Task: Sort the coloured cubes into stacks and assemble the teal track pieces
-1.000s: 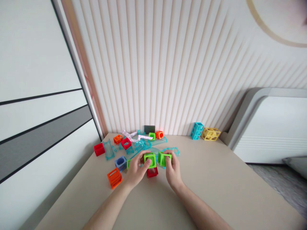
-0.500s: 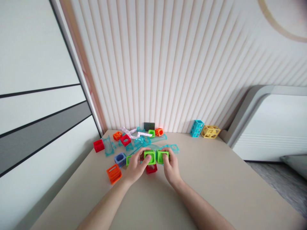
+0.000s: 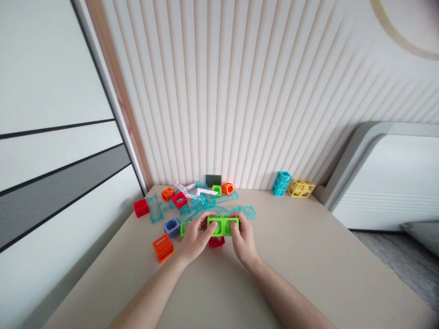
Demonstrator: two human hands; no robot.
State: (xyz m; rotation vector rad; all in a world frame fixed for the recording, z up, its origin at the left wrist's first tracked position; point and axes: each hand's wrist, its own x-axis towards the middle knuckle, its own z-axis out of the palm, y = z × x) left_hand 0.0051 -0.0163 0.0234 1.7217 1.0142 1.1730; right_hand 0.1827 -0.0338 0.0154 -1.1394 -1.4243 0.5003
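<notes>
Gripping left green cube (image 3: pixel 215 225) in left hand (image 3: pixel 194 237), right green cube (image 3: pixel 231 225) in right hand (image 3: pixel 244 238), butted together; orange block (image 3: pixel 163 247) unjoined.

I can read no words, numbers or brands anywhere here; the small dark plate (image 3: pixel 213 180) behind my green blocks (image 3: pixel 222 225) may carry marks, but it is too small to tell.

My left hand (image 3: pixel 195 237) is gripping the left green hollow plastic cube (image 3: pixel 215 225) and hiding its near side. My right hand (image 3: pixel 244 237) is doing the same to the right green hollow plastic cube (image 3: pixel 230 225). A red plastic block (image 3: pixel 216 242) is showing only partly between my hands. A third green plastic block (image 3: pixel 184 228) is peeking out behind my left knuckles. Both my forearms are running off the bottom edge.
</notes>
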